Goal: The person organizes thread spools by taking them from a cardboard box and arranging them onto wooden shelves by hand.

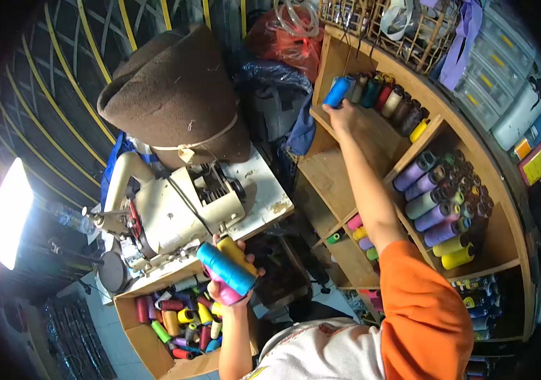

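My right hand point(341, 115) reaches into the upper compartment of the wooden shelf point(346, 166), closed around a bright blue thread spool point(336, 92). That spool is at the left end of a row of thread spools point(393, 101) in dark, red, cream and yellow. Closer to my body, my left hand point(235, 297) grips several thread spools together: a blue one point(226, 268) in front, a yellow one point(236, 254) behind it and a pink one point(222, 288) below. Under the left hand stands a cardboard box point(150, 351) full of mixed thread spools point(185, 323).
A cream sewing machine point(178, 209) sits on a white table point(273, 193), with brown fabric point(169, 95) piled behind it. A bright lamp point(9, 214) is at left. Another shelf compartment holds many spools point(438, 206). A wicker basket point(432, 47) and plastic drawers point(495, 66) top the shelf.
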Demonstrator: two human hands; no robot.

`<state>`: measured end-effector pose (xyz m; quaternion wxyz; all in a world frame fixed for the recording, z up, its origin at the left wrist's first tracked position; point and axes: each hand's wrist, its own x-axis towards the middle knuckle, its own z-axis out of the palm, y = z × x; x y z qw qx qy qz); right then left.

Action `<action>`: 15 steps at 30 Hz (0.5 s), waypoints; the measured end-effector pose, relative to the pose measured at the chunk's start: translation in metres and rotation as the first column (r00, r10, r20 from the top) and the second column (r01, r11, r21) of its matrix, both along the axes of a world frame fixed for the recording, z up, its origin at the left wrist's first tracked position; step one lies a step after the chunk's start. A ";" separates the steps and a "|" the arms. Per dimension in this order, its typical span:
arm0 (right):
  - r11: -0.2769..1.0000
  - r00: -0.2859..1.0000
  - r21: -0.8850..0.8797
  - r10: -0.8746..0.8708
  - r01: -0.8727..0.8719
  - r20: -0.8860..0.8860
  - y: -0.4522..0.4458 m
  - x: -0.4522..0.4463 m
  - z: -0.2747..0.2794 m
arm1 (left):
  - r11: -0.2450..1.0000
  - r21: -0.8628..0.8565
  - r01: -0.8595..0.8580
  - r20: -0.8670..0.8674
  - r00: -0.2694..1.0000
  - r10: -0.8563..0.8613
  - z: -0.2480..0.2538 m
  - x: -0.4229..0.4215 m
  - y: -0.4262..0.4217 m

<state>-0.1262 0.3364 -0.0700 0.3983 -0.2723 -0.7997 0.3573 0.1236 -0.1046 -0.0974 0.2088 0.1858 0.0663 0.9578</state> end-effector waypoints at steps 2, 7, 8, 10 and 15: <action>0.994 0.991 0.053 -0.099 0.094 0.095 -0.013 -0.005 0.010 | 0.999 -0.028 -0.038 0.004 0.999 0.038 -0.005 0.001 -0.004; 0.981 0.979 -0.011 -0.192 0.193 0.069 -0.038 -0.015 0.012 | 0.991 0.003 -0.135 0.112 0.985 0.134 -0.006 0.017 -0.007; 0.983 0.982 -0.010 -0.182 0.183 0.054 -0.039 -0.015 0.010 | 0.991 0.002 -0.133 0.067 0.989 0.133 -0.009 0.017 -0.009; 0.969 0.971 0.068 -0.239 0.237 0.024 -0.037 -0.022 0.002 | 0.984 -0.068 -0.165 0.149 0.973 0.174 -0.014 0.025 -0.010; 0.956 0.957 0.039 -0.289 0.289 -0.018 -0.040 -0.029 0.000 | 0.976 -0.120 -0.182 0.132 0.971 0.197 -0.015 0.023 -0.004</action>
